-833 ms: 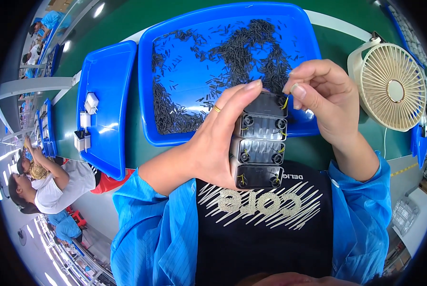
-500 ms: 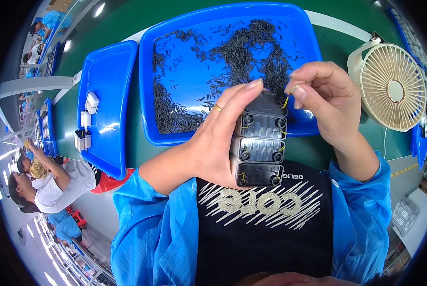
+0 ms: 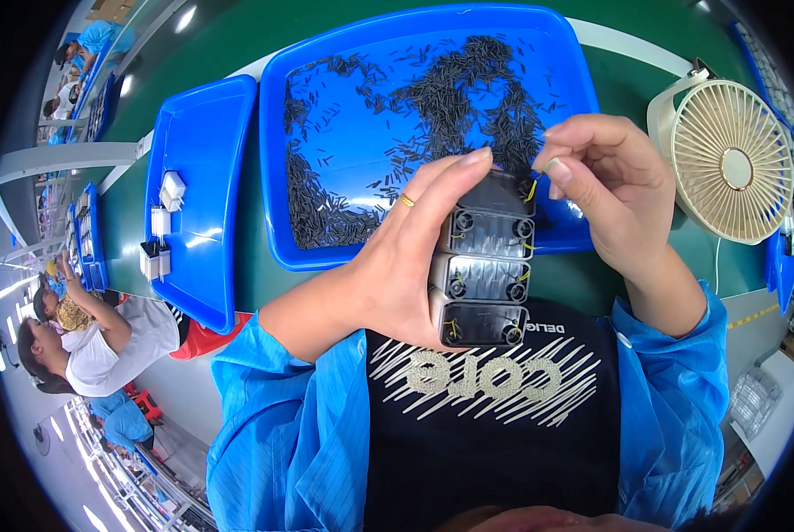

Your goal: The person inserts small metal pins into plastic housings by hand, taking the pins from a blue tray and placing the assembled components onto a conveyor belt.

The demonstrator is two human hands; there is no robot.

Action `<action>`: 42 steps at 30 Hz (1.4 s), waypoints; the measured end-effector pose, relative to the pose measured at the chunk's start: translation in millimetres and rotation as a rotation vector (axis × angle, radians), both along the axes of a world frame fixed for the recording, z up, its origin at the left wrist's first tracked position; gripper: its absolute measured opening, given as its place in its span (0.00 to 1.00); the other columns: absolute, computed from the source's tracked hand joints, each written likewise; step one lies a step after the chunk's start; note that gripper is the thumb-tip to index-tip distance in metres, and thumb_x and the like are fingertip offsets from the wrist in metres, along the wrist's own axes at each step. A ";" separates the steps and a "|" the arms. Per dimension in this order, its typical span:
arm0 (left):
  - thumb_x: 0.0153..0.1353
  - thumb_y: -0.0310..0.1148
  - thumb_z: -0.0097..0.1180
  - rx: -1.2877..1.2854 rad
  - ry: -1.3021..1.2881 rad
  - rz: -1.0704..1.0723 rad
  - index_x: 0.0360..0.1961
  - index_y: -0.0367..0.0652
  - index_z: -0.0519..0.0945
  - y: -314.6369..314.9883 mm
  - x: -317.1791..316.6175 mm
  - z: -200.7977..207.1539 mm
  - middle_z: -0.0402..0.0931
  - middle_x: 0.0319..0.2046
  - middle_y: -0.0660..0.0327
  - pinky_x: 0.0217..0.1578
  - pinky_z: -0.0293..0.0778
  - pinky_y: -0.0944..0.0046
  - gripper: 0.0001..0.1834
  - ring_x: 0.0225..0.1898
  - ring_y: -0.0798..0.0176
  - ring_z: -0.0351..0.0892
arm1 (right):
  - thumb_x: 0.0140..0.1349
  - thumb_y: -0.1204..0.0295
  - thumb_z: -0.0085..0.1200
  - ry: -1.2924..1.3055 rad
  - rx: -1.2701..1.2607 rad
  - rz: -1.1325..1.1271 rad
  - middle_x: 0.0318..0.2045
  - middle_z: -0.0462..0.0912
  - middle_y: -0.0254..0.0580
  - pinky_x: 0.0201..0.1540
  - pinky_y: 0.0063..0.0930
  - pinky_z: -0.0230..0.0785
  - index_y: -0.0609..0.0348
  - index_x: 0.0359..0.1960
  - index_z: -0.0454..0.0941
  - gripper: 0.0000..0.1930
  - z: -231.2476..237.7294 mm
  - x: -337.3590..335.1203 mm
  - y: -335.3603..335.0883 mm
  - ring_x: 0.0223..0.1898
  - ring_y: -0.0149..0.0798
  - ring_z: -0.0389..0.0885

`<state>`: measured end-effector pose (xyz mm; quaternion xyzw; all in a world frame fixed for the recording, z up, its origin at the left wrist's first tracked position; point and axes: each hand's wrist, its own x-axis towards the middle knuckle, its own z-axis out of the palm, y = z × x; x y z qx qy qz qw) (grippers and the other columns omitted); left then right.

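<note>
My left hand (image 3: 388, 257) is wrapped round a row of several black, box-shaped housings (image 3: 489, 279), holding them together in front of my chest. Their open faces show shiny insides, round posts and short yellow wires. At the far end of the row, a yellow wire (image 3: 532, 190) sticks up from the last housing. My right hand (image 3: 623, 191) has thumb and forefinger pinched beside that wire's tip; whatever small thing they hold is hidden. Beyond my hands lies a large blue tray (image 3: 274, 160) with loose, short black tubes (image 3: 450, 97) scattered and heaped inside.
On the left stands a smaller blue tray (image 3: 211, 133) with several small white blocks (image 3: 159, 222). A cream-coloured fan (image 3: 735, 164) is at the right of the green table (image 3: 618, 84). Another person (image 3: 113, 346) in a white top sits at the left.
My right fingertips have shifted very slightly at the yellow wire of the far housing. The left hand keeps its hold on the housings.
</note>
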<state>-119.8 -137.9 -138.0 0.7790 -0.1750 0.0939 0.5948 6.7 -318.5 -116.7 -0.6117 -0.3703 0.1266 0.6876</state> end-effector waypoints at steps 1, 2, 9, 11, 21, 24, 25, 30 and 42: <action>0.30 0.44 0.76 -0.007 0.006 -0.004 0.65 0.31 0.51 0.3 0.2 0.5 0.58 0.60 0.42 0.58 0.60 0.51 0.64 0.58 0.42 0.62 | 0.58 0.79 0.58 -0.004 0.003 -0.007 0.31 0.80 0.35 0.30 0.15 0.69 0.63 0.42 0.78 0.10 0.1 -0.2 0.3 0.28 0.23 0.76; 0.30 0.44 0.76 -0.015 0.011 -0.011 0.65 0.31 0.51 0.6 0.6 0.4 0.58 0.60 0.42 0.58 0.60 0.51 0.64 0.59 0.42 0.62 | 0.58 0.79 0.58 -0.004 0.003 -0.008 0.31 0.80 0.35 0.30 0.15 0.69 0.63 0.42 0.78 0.10 0.0 -0.3 0.5 0.28 0.23 0.76; 0.30 0.44 0.76 0.017 -0.007 -0.002 0.65 0.31 0.52 0.3 1.5 0.7 0.59 0.60 0.42 0.59 0.60 0.50 0.63 0.59 0.41 0.62 | 0.58 0.79 0.58 -0.002 0.011 -0.006 0.31 0.80 0.35 0.30 0.15 0.69 0.63 0.42 0.78 0.10 -0.7 0.5 0.5 0.28 0.23 0.76; 0.30 0.44 0.76 0.024 -0.014 0.007 0.65 0.31 0.52 -0.1 1.2 -0.4 0.59 0.60 0.43 0.59 0.60 0.50 0.63 0.59 0.41 0.62 | 0.58 0.79 0.58 -0.001 0.005 -0.008 0.31 0.81 0.35 0.30 0.15 0.69 0.63 0.42 0.78 0.10 -1.0 0.7 0.7 0.28 0.23 0.76; 0.29 0.44 0.76 0.085 0.032 0.043 0.65 0.31 0.52 1.3 0.0 2.7 0.57 0.61 0.43 0.58 0.60 0.50 0.64 0.60 0.42 0.61 | 0.55 0.80 0.60 -0.151 -0.040 -0.056 0.29 0.81 0.35 0.28 0.17 0.70 0.62 0.39 0.80 0.09 -1.1 2.4 -0.2 0.27 0.25 0.78; 0.29 0.43 0.76 0.033 0.046 0.085 0.65 0.32 0.52 1.6 1.4 3.9 0.58 0.60 0.42 0.58 0.60 0.50 0.63 0.59 0.41 0.61 | 0.51 0.81 0.61 -0.404 -0.091 -0.112 0.28 0.82 0.38 0.27 0.20 0.71 0.61 0.36 0.80 0.09 2.2 4.6 0.3 0.26 0.29 0.79; 0.30 0.42 0.77 0.184 0.000 0.068 0.67 0.36 0.47 4.9 4.2 9.5 0.58 0.59 0.43 0.55 0.64 0.51 0.66 0.57 0.45 0.64 | 0.49 0.81 0.62 -0.583 -0.110 -0.147 0.27 0.82 0.40 0.26 0.22 0.71 0.61 0.35 0.81 0.10 2.8 5.0 1.0 0.25 0.32 0.80; 0.30 0.39 0.78 0.394 -0.180 0.147 0.67 0.36 0.48 0.0 7.1 9.1 0.59 0.57 0.42 0.56 0.62 0.49 0.65 0.56 0.43 0.64 | 0.46 0.81 0.64 -0.729 -0.087 -0.155 0.27 0.82 0.41 0.26 0.25 0.72 0.59 0.33 0.81 0.11 0.7 3.5 7.2 0.26 0.38 0.81; 0.30 0.40 0.74 0.311 -0.273 0.189 0.64 0.42 0.59 -2.1 10.1 2.6 0.61 0.54 0.44 0.50 0.64 0.50 0.56 0.52 0.44 0.66 | 0.46 0.85 0.63 -0.574 -0.060 -0.100 0.32 0.81 0.41 0.24 0.20 0.71 0.61 0.36 0.80 0.14 -4.8 5.4 3.6 0.25 0.31 0.79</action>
